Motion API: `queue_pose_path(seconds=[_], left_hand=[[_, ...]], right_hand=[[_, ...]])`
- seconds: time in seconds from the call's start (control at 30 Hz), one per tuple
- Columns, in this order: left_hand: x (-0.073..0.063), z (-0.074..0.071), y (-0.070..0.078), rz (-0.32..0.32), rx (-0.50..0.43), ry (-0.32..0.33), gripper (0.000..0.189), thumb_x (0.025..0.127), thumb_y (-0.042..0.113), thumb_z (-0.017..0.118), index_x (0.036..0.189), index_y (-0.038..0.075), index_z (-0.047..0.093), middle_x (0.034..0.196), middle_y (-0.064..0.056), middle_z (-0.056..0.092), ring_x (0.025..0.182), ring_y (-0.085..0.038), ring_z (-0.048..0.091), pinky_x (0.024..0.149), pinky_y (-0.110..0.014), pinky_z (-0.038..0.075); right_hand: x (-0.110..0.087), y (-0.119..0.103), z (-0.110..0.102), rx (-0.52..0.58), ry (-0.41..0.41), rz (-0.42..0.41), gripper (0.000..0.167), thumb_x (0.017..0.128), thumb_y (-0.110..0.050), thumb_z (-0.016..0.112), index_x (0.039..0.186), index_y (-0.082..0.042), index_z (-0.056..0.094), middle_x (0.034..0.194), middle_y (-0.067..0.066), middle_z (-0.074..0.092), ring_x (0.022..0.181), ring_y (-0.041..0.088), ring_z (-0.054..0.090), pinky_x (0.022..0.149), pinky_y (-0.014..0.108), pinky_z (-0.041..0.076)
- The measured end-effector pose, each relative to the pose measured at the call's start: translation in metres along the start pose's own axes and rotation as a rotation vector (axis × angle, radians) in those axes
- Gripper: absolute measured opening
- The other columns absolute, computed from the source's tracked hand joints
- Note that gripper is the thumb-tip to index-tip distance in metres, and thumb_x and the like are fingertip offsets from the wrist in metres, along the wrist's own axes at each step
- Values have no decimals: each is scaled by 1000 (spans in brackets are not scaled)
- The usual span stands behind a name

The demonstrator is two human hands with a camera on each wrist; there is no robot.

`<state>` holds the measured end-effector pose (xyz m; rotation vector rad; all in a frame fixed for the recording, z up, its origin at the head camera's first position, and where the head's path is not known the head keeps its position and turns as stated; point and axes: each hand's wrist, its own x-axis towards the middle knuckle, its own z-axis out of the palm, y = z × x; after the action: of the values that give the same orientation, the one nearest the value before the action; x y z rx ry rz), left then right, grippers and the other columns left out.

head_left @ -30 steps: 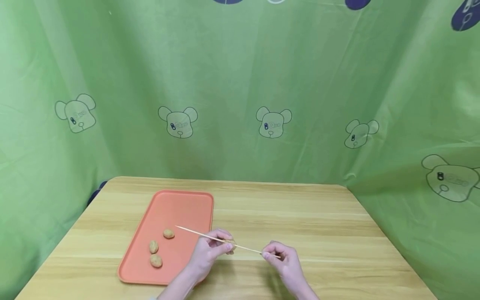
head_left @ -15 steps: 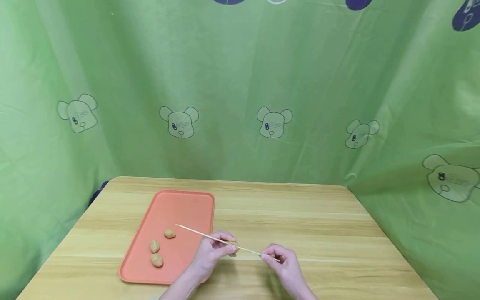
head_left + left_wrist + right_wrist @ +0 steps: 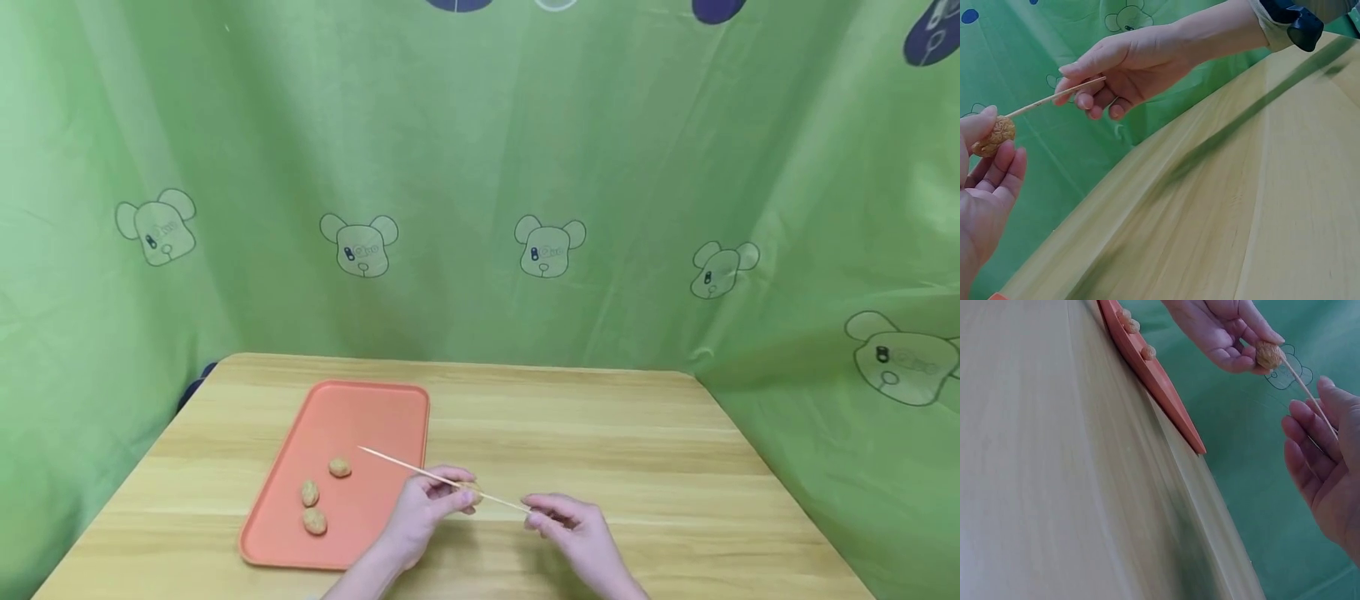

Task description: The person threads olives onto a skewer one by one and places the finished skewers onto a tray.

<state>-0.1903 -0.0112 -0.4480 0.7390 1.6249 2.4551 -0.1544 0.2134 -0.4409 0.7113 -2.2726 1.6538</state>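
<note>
My left hand [image 3: 420, 510] pinches a wrinkled brown ball [image 3: 999, 136] between thumb and fingers, above the table near the tray's right side. A thin wooden skewer [image 3: 495, 500] meets this ball; whether it runs through or alongside it I cannot tell. Its pointed end extends left over the tray in the head view. My right hand [image 3: 573, 529] holds the skewer's other end loosely between thumb and fingers, with the fingers fairly extended. Three similar brown balls [image 3: 340, 467] lie on the orange tray [image 3: 367, 408], two of them close together.
A light wooden table [image 3: 600, 433] carries the tray on its left part. Green curtains [image 3: 450, 150] with printed bear heads surround the table at the back and sides. A dark band [image 3: 1291, 22] sits on the right wrist.
The skewer's pointed end and the left hand have shifted slightly right. My right hand's fingers have straightened somewhat, and the skewer end that stuck out past them is now hidden in the head view.
</note>
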Motion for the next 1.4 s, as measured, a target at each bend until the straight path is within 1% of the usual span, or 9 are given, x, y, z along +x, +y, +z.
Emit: queue_pose_path(seconds=[0.1,0.27,0.4,0.5,0.7,0.9,1.03,1.27,1.4], left_hand=[[-1,2,-2,-1,-8,-2,36,81,-7,62,104,-29,44,85,3,64,74,-7,62,71,-23,55],[-1,5,-5,-22,-18,14,38,81,-8,62,108,-27,44,90,-1,62,76,-8,62,72,-24,55],[0,7,-6,-43,-27,17,41,81,-6,62,112,-26,43,93,-5,60,77,-9,62,74,-25,55],[0,7,-6,-39,-34,4,41,82,-5,63,111,-27,42,91,-2,62,77,-9,62,74,-25,55],[1,8,-7,-34,-54,-9,42,82,-5,62,109,-28,41,90,1,64,77,-8,62,75,-25,55],[2,8,-8,-73,-43,-1,41,82,-5,63,113,-24,43,92,-3,65,80,-11,64,78,-29,55],[2,8,-7,-88,-35,8,41,82,-4,63,112,-24,43,90,-1,66,81,-12,64,79,-29,54],[0,4,-9,-108,-29,9,38,87,1,60,115,-20,45,98,-10,67,85,-14,65,82,-34,54],[-3,-5,-7,-125,36,50,39,88,4,59,117,-18,47,107,-21,62,87,-14,64,82,-32,53]], right_hand=[[0,-1,5,-21,2,8,15,85,1,62,98,7,64,79,11,66,72,6,60,64,25,55],[1,-2,11,-88,60,-3,7,83,0,64,90,-1,67,75,7,63,69,5,57,66,24,51],[1,-2,13,-128,96,-19,10,82,2,65,88,-6,66,74,6,62,70,5,56,65,23,49],[1,-2,13,-148,109,-20,11,82,2,65,87,-8,65,74,1,61,71,6,56,65,23,48],[0,-1,15,-133,140,36,12,82,1,65,86,-10,66,74,-2,60,71,6,55,67,23,48],[2,-1,15,-39,224,115,11,78,5,67,81,-6,67,73,-4,59,68,5,53,59,21,49],[3,-1,15,6,245,141,10,77,6,68,80,-3,68,73,-2,59,68,5,54,58,20,50],[4,1,12,24,275,127,6,79,7,65,81,1,66,74,-3,60,67,5,55,58,19,50],[4,1,6,46,310,135,6,80,8,63,81,3,65,73,-2,60,64,8,55,57,19,50]])
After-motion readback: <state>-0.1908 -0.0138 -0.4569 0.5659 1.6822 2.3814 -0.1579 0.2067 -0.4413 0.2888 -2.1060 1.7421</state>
